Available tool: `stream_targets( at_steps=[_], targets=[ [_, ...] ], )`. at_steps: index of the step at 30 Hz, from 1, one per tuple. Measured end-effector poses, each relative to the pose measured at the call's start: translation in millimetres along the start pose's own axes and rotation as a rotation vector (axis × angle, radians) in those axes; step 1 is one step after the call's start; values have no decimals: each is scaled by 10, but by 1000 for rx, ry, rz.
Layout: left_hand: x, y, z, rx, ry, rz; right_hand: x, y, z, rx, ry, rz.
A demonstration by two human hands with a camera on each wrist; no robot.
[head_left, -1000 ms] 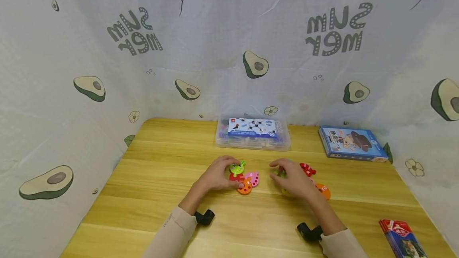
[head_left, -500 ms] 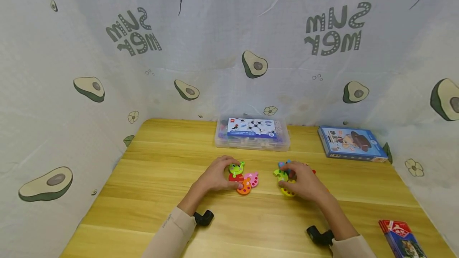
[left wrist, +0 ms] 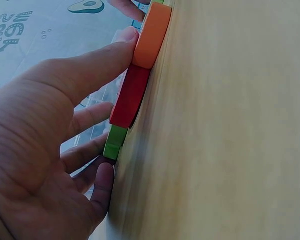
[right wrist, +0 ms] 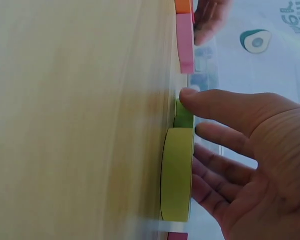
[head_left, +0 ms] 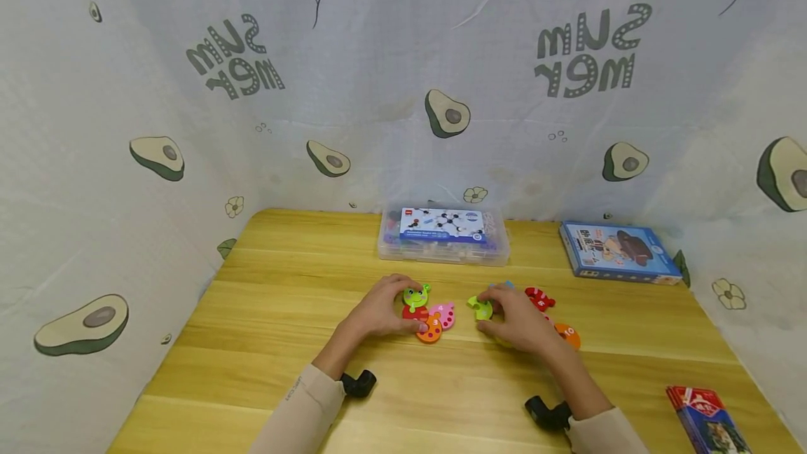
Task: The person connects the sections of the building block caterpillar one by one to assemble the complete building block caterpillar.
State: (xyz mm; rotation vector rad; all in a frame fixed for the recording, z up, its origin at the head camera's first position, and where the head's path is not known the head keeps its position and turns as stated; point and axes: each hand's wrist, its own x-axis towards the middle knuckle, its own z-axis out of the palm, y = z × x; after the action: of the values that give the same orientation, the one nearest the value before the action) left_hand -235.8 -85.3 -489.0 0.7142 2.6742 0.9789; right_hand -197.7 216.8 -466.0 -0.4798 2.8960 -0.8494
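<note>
Far left: pale cloth (head_left: 189, 244) with avocado prints; it also runs behind the table (head_left: 252, 342) and up the right side. My left sleeve (head_left: 309, 405), beige, comes in from the bottom edge, black fitting (head_left: 358, 384) at the wrist.

Left hand (head_left: 381, 308): fingers curled round a joined group of puzzle pieces, flat on the table. Index at the green face piece (head_left: 415, 298), thumb tip on the orange piece marked 3 (head_left: 433, 335). Red piece (left wrist: 129, 97) sits between those two; pink piece marked 4 (head_left: 445, 315) joins on the right side. Behind the group, near the cloth: clear plastic box (head_left: 391, 249) with a molecule picture on its label.

Small gap, then a light green piece (head_left: 483, 310), apart from the pink one. Right hand (head_left: 520, 317) has it pinched, thumb on the near side, index on the far side. Can't tell if it's touching the table.

Yellow piece (right wrist: 176, 175) just beside it, mostly under my palm in the head view. Blue piece (head_left: 509, 286) peeks out behind my fingers. Right of the hand: red striped piece (head_left: 539, 298), orange piece marked 10 (head_left: 569, 337).

Further right: blue box (head_left: 621, 252) at the back, red-and-blue packets (head_left: 709, 419) stacked at the front.
</note>
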Motion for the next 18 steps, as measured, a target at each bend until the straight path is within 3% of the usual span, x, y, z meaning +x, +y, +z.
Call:
stream_targets(
  at_steps=[18],
  targets=[
    [10, -25, 13, -4, 3, 4, 48, -59, 36, 23, 31, 26]
  ],
)
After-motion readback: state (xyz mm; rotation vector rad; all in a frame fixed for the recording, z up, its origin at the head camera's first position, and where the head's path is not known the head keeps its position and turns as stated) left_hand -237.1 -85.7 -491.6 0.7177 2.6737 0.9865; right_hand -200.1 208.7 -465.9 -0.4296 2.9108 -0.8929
